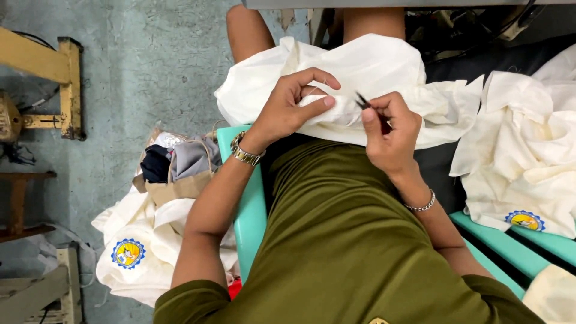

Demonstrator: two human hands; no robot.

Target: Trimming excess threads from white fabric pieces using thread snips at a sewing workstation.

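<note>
A cream-white garment (366, 66) lies bunched over my lap. My left hand (294, 105), with a metal watch on its wrist, pinches a fold of this cloth between thumb and fingers. My right hand (390, 129), wearing a chain bracelet, grips a small dark pointed tool (362, 100) whose tip touches the cloth just right of my left fingers. I cannot tell what kind of tool it is. I wear an olive-green shirt and sit on a teal bench (249, 204).
More cream garments (528, 150) with a round yellow-and-blue emblem are piled on the bench at right. On the floor at left lie another such pile (138, 246) and a brown paper bag (177, 180) of dark clothes. Yellow wooden furniture (66, 78) stands far left.
</note>
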